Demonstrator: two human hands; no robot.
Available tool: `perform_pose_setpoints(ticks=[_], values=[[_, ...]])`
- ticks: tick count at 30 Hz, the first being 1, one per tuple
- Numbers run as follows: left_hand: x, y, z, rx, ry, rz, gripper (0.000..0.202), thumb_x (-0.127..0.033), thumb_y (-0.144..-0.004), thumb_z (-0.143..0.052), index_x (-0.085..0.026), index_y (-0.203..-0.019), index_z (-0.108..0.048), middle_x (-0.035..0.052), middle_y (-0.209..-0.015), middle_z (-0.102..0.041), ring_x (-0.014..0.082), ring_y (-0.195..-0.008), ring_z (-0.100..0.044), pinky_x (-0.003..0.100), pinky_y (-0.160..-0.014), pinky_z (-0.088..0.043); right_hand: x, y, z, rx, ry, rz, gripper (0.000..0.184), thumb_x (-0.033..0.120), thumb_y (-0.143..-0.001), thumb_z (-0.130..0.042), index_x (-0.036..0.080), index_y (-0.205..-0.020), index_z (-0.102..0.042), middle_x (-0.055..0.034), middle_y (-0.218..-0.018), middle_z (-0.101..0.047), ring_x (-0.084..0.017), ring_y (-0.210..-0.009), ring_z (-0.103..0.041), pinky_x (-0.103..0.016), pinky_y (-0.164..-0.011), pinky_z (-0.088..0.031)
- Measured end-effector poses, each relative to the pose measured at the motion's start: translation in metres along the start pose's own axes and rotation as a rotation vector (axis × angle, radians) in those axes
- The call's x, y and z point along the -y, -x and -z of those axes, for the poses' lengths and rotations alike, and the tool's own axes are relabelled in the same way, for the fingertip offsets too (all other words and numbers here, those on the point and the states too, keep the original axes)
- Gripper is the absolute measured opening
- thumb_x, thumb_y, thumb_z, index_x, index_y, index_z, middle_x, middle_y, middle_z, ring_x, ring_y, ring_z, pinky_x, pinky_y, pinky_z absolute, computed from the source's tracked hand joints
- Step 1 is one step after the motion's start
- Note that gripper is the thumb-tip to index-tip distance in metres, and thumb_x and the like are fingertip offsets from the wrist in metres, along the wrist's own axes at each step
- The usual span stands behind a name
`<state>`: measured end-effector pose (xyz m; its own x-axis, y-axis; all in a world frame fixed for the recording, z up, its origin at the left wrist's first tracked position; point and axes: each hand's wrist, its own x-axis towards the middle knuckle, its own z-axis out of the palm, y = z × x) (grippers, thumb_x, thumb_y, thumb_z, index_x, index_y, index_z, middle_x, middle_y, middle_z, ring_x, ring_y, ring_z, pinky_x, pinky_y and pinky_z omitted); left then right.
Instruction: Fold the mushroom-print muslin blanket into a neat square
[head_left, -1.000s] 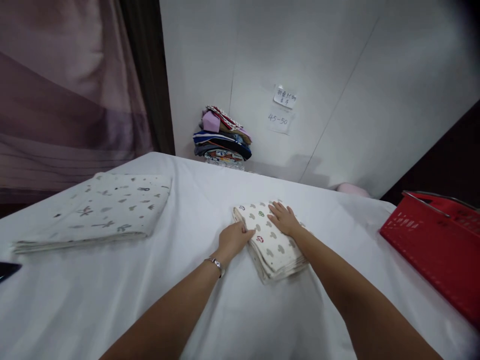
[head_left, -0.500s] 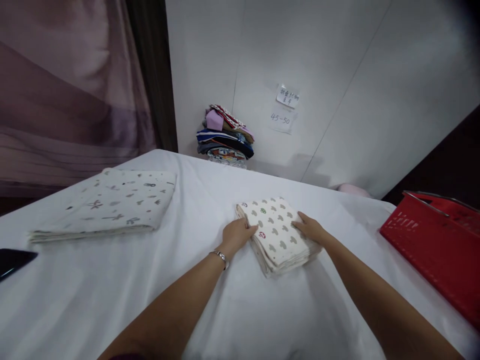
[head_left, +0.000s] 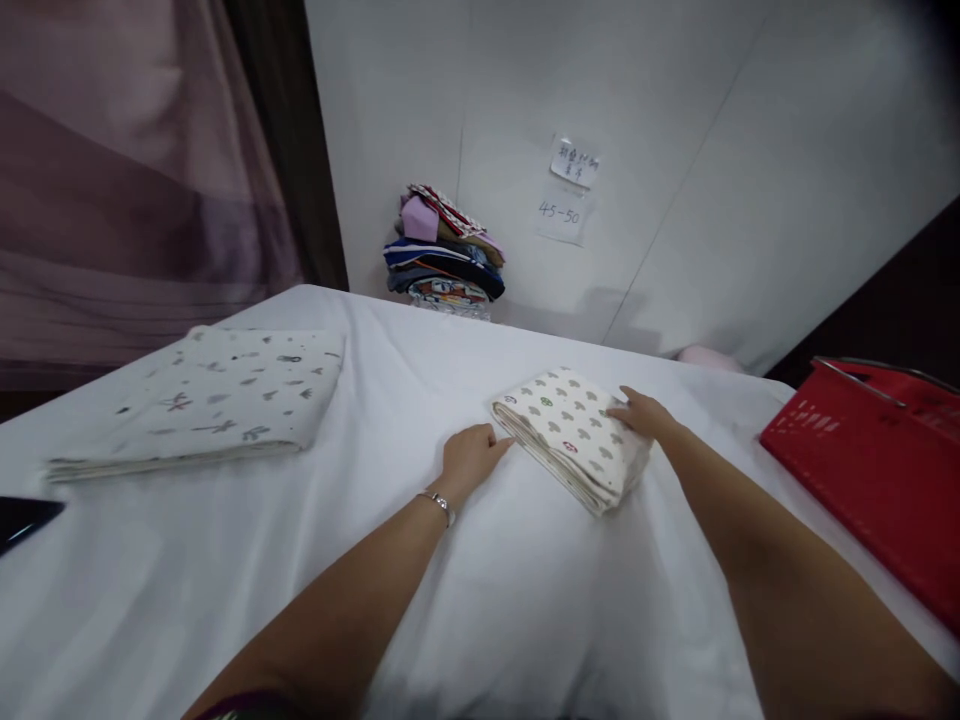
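Note:
A folded cream cloth (head_left: 574, 410) with grey, green and red mushroom prints lies on the white-covered table (head_left: 405, 390), its layered edge facing me. My right hand (head_left: 643, 415) grips its right side, thumb on top and the other fingers partly hidden. Just off the cloth's left edge, my left hand (head_left: 471, 462) rests low over the table, holding nothing, its thumb stretched out toward the cloth and apart from the bent fingers. To the left lies a larger folded white cloth (head_left: 225, 395) with a leaf-like print, which neither hand touches.
On the right stands a red basket (head_left: 862, 470) with a metal handle. A pile of folded clothes (head_left: 446, 250) is behind the table's far edge, against the wall. A dark flat object (head_left: 28, 520) lies at the left edge. Paper signs (head_left: 562, 215) hang on the wall.
The mushroom-print cloth has shifted right and turned slightly, with my right hand still on it. My left hand has come off its left edge. The view has tilted a little.

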<state>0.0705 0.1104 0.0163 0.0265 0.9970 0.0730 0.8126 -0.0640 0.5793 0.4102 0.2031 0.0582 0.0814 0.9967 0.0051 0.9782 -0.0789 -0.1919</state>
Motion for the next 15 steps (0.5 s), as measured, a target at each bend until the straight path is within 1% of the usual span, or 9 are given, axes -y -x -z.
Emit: perform_pose_setpoints(ticks=[3,5,6,8,9,11,12,13,15], values=[[0.0,-0.003,0.0,0.012,-0.039,0.014,0.032,-0.046,-0.082,-0.05,-0.021,-0.063,-0.052,-0.0015,-0.069,-0.062,0.0136,-0.061,-0.052,0.026,-0.054,-0.028,0.01,0.004,-0.002,-0.06,-0.047,0.035,0.06,0.041,-0.082,-0.055,0.015,-0.135,-0.043,-0.0148,-0.13,-0.053,-0.029,-0.116,-0.051,-0.042,-0.098,-0.038],[0.0,-0.005,0.001,0.015,-0.054,0.019,0.03,-0.043,-0.083,-0.05,-0.021,-0.064,-0.052,-0.0015,-0.07,-0.062,0.0137,-0.062,-0.053,0.026,-0.055,-0.029,0.023,0.019,-0.008,-0.09,-0.12,0.089,0.053,0.04,-0.085,-0.05,0.017,-0.133,-0.046,-0.0119,-0.133,-0.051,-0.026,-0.117,-0.051,-0.038,-0.098,-0.039],[0.0,-0.005,0.001,0.015,-0.059,0.019,0.029,-0.042,-0.083,-0.049,-0.021,-0.064,-0.052,-0.0015,-0.071,-0.063,0.0138,-0.063,-0.053,0.026,-0.055,-0.029,0.03,0.031,-0.012,-0.1,-0.148,0.125,0.051,0.041,-0.086,-0.048,0.019,-0.132,-0.047,-0.0096,-0.134,-0.05,-0.024,-0.118,-0.05,-0.037,-0.098,-0.04],[-0.001,-0.005,0.001,0.012,-0.064,0.022,0.027,-0.041,-0.083,-0.049,-0.021,-0.065,-0.052,-0.0013,-0.073,-0.063,0.0142,-0.065,-0.054,0.026,-0.056,-0.031,0.042,0.059,-0.021,-0.121,-0.199,0.251,0.049,0.046,-0.088,-0.044,0.023,-0.131,-0.049,-0.0066,-0.135,-0.049,-0.024,-0.122,-0.046,-0.038,-0.1,-0.039],[-0.001,-0.005,0.001,0.009,-0.064,0.025,0.026,-0.04,-0.083,-0.05,-0.021,-0.066,-0.053,-0.0011,-0.075,-0.064,0.0144,-0.067,-0.055,0.026,-0.057,-0.032,0.047,0.074,-0.026,-0.119,-0.197,0.297,0.049,0.048,-0.088,-0.043,0.023,-0.13,-0.05,-0.0069,-0.137,-0.048,-0.024,-0.126,-0.042,-0.041,-0.102,-0.036],[-0.001,-0.004,0.002,0.001,-0.05,0.026,0.021,-0.038,-0.082,-0.051,-0.021,-0.07,-0.054,-0.0006,-0.08,-0.064,0.0148,-0.071,-0.056,0.026,-0.06,-0.034,0.054,0.103,-0.035,-0.047,-0.151,0.383,0.052,0.052,-0.088,-0.042,0.023,-0.131,-0.049,-0.0077,-0.139,-0.044,-0.026,-0.132,-0.034,-0.048,-0.108,-0.025],[-0.001,-0.004,0.002,-0.007,-0.034,0.028,0.018,-0.036,-0.082,-0.051,-0.021,-0.074,-0.056,-0.0003,-0.084,-0.065,0.015,-0.074,-0.057,0.026,-0.062,-0.036,0.056,0.115,-0.039,-0.022,-0.135,0.414,0.051,0.052,-0.089,-0.04,0.023,-0.131,-0.048,-0.007,-0.141,-0.042,-0.026,-0.133,-0.032,-0.05,-0.109,-0.02],[0.0,-0.003,0.003,-0.018,-0.012,0.031,0.015,-0.035,-0.082,-0.052,-0.021,-0.08,-0.057,0.0002,-0.089,-0.065,0.0153,-0.078,-0.057,0.026,-0.065,-0.037,0.056,0.125,-0.042,-0.022,-0.126,0.428,0.051,0.051,-0.09,-0.038,0.023,-0.132,-0.047,-0.0067,-0.143,-0.039,-0.025,-0.134,-0.029,-0.051,-0.109,-0.018],[0.004,-0.003,0.004,-0.041,0.047,0.034,0.019,-0.034,-0.082,-0.052,-0.022,-0.095,-0.058,0.0015,-0.102,-0.064,0.016,-0.085,-0.058,0.026,-0.071,-0.04,0.056,0.139,-0.045,-0.054,-0.13,0.431,0.049,0.05,-0.091,-0.037,0.023,-0.131,-0.048,-0.0065,-0.142,-0.04,-0.025,-0.134,-0.03,-0.051,-0.109,-0.019]])
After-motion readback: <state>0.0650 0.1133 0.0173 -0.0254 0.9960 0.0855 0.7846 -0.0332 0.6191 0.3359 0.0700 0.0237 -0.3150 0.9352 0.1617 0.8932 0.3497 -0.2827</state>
